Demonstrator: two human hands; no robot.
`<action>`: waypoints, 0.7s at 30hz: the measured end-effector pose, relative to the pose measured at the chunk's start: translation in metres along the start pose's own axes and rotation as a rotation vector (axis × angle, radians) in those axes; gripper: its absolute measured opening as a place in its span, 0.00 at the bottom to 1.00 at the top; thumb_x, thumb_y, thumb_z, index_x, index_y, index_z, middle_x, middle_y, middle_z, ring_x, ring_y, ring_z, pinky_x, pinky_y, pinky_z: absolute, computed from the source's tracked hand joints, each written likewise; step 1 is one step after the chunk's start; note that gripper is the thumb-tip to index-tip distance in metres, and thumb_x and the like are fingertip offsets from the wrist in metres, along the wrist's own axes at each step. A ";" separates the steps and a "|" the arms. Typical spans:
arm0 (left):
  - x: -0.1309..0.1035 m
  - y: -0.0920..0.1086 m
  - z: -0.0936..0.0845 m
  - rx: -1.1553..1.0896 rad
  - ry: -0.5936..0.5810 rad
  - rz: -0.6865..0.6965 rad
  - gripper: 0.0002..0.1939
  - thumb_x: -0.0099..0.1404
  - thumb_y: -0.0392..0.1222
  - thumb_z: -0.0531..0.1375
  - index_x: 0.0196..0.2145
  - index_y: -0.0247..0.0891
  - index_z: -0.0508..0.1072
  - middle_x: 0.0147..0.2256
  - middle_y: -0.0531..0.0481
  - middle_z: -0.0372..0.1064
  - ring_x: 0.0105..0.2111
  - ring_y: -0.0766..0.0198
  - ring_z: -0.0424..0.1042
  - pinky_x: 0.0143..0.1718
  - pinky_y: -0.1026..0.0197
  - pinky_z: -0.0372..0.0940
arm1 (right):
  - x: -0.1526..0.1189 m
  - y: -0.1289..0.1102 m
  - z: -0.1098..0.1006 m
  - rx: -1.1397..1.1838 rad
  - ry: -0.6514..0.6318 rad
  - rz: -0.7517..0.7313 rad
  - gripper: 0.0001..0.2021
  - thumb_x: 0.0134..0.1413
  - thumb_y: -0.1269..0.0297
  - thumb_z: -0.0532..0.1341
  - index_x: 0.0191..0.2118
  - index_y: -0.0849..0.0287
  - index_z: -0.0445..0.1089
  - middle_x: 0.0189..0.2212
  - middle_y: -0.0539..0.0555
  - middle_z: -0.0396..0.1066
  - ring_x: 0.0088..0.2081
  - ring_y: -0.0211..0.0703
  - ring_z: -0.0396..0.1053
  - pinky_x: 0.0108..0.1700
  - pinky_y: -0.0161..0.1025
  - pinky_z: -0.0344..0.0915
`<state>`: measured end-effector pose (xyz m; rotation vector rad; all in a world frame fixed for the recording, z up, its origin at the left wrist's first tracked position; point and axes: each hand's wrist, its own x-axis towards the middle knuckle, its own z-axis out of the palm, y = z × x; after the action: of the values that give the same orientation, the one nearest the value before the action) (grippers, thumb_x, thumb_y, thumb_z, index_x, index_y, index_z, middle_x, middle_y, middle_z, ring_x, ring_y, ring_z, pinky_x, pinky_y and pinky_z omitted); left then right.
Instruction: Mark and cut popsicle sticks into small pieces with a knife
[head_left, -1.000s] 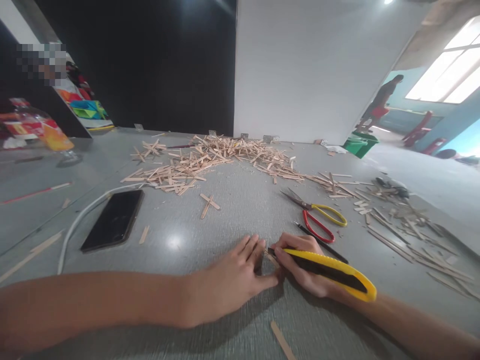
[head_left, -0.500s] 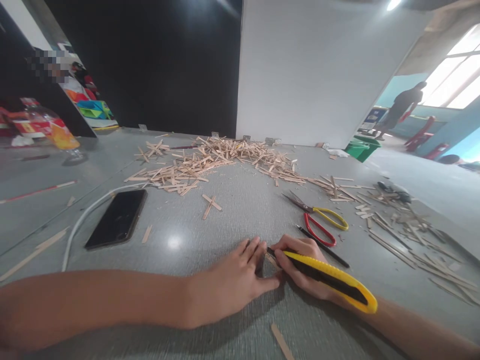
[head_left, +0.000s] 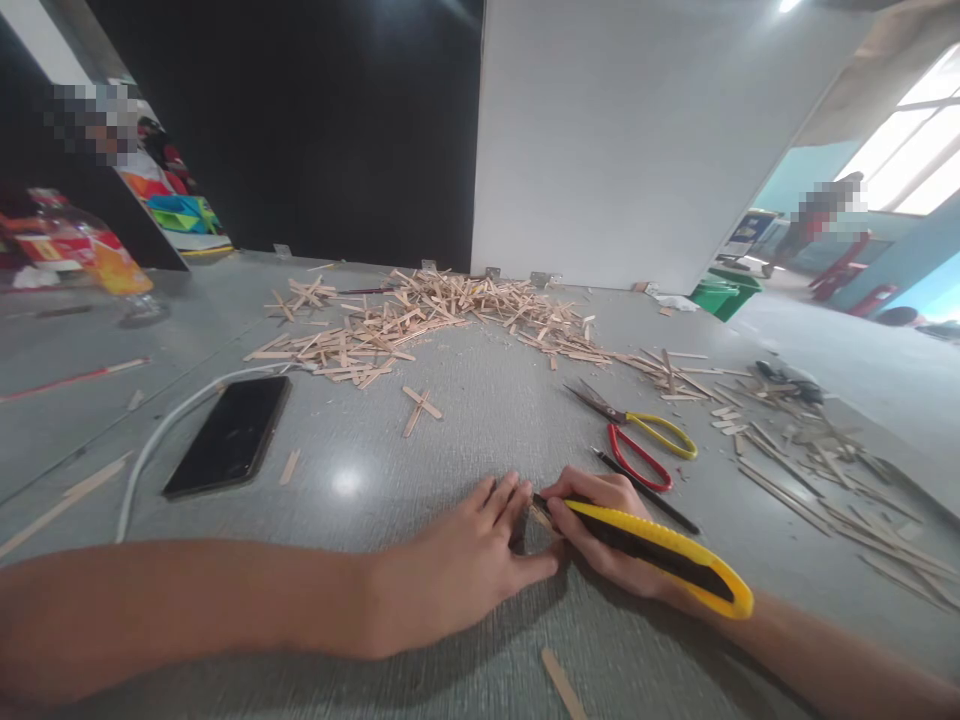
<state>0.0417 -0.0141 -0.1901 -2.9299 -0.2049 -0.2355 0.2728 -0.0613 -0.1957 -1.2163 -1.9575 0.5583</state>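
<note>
I have the right hand [head_left: 611,566] wrapped around the yellow cutter [head_left: 667,552], nearer the camera than the scissors [head_left: 619,416]. The wooden stick [head_left: 541,518] lies at the cutter's front, left of the scissors; my left hand [head_left: 476,555], thumb parted from fingers, straddles it, gripping or not I can't tell.

Grey tabletop [head_left: 480,425], finely textured, with a low sheen catching the light. Heaped sticks [head_left: 442,305] look like bare, matt wood. From where I stand, the cutter body [head_left: 660,527] seems smooth plastic, the scissor blades [head_left: 604,405] dull metal, the phone screen [head_left: 227,435] glossy glass.
</note>
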 end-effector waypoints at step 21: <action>0.002 0.001 0.000 0.036 0.010 -0.016 0.15 0.72 0.39 0.62 0.56 0.44 0.70 0.59 0.28 0.71 0.61 0.35 0.70 0.58 0.40 0.67 | 0.006 -0.009 0.000 0.023 -0.003 0.046 0.16 0.72 0.57 0.55 0.30 0.56 0.65 0.21 0.47 0.65 0.21 0.37 0.60 0.27 0.37 0.56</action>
<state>0.0434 -0.0148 -0.1903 -2.8920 -0.2290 -0.2461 0.2666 -0.0602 -0.1872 -1.2493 -1.9243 0.6047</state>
